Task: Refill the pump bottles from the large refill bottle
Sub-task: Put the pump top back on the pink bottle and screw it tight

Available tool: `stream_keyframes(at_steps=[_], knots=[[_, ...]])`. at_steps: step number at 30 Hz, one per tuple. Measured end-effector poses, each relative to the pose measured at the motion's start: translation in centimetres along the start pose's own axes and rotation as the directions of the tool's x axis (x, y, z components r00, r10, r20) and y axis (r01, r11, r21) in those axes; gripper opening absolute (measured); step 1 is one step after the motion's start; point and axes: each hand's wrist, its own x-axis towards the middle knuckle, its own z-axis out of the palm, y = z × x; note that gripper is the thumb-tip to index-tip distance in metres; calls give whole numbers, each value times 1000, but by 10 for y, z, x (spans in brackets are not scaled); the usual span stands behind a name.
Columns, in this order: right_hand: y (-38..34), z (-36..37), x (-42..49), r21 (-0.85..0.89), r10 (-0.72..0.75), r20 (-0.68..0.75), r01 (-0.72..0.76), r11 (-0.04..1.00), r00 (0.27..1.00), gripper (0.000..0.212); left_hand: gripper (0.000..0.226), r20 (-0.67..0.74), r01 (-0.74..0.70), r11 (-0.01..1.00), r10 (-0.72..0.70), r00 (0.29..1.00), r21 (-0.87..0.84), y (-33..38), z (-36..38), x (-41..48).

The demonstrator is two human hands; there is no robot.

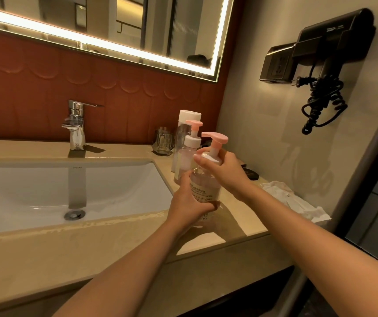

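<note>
Pump bottle (202,191): clear rounded plastic, pale label, pink pump head; centre-right of frame, over the glossy beige counter (91,252).
Left hand (189,202): wrapped around the bottle's lower body.
Right hand (223,170): closed on its white collar.
Behind: second pink pump bottle (189,154), tall white-capped bottle (184,129).

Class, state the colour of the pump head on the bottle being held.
Pink pump head, seen in the head view.
</note>
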Motion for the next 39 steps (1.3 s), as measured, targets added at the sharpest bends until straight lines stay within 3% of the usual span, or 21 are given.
stream_keyframes(at_steps=[4,7,9,11,14,16,20,23,28,32,35,39], knots=[[2,5,-3,-327,-90,-137,41,944,987,58,92,-11,10,1000,-10,1000,-1,0,2,1],[-2,1,-3,-543,-104,-134,15,839,986,65,92,-10,15,1000,-15,1000,-21,0,2,2],[-6,-2,0,-464,-73,-65,35,885,995,61,92,-3,10,1000,-10,1000,-21,0,1,1],[-8,-6,2,-233,-17,65,32,972,998,60,92,2,3,1000,-3,1000,-6,0,0,0],[-4,-10,4,-62,23,148,-14,998,989,43,92,9,-8,1000,8,1000,5,0,-1,0],[-3,-8,3,-74,13,114,-4,997,993,41,91,6,-13,1000,13,1000,8,-1,-1,0],[-1,-1,-7,-223,-58,-36,48,974,998,56,92,-4,0,1000,0,1000,1,-1,1,1],[3,-6,-13,-308,-130,-49,109,945,990,58,93,-8,-3,1000,3,1000,5,-1,1,1],[-5,-13,-3,-163,-70,52,78,984,996,61,94,-5,-8,1000,8,1000,17,1,-1,-1],[-6,-1,-1,-22,-40,42,41,999,998,42,95,-8,-1,1000,1,1000,28,3,-1,-2],[-6,5,-4,-32,-34,-31,33,999,999,46,95,-22,7,1000,-7,1000,22,3,0,-1],[-4,4,-11,-80,9,-18,-10,997,1000,55,90,-31,22,1000,-22,999,0,5,1,0]])
